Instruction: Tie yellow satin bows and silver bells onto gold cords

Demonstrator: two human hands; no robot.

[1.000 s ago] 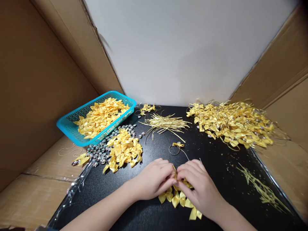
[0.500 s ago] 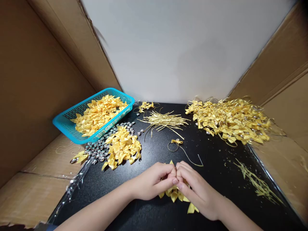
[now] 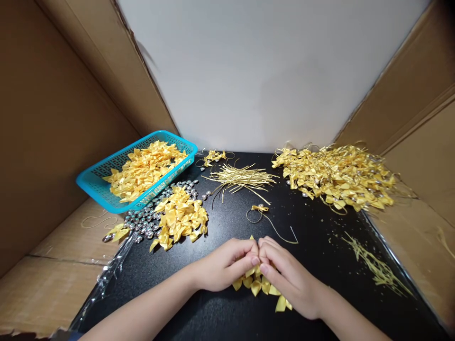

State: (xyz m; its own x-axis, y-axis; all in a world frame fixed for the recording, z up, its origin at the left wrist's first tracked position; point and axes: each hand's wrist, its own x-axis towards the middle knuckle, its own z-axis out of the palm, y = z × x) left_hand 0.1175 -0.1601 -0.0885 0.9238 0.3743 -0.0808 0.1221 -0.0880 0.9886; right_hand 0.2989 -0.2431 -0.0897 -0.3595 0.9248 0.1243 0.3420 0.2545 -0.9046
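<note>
My left hand [image 3: 229, 263] and my right hand [image 3: 289, 274] meet at the fingertips, just above a small heap of yellow ribbon bows [image 3: 256, 285] near the table's front. Both hands have curled, closed fingers with the thumbs toward me; whatever is pinched between them is hidden. Beyond the hands lies one yellow bow with a bead and a loop of cord [image 3: 260, 208]. A needle [image 3: 293, 234] lies at the end of its thread.
On the left, a blue basket [image 3: 137, 208] holds yellow bows. Silver beads [image 3: 145, 220] and a bow pile [image 3: 183, 218] lie beside it. Gold cords [image 3: 245, 177] sit at the back, finished bows [image 3: 337, 177] at right, cord scraps [image 3: 378, 267] nearer. Cardboard walls [image 3: 71, 71] flank the table.
My thumbs have drawn slightly apart, showing more of the bows beneath. Both hands stay in nearly the same place, and the whole view has shifted a little.
</note>
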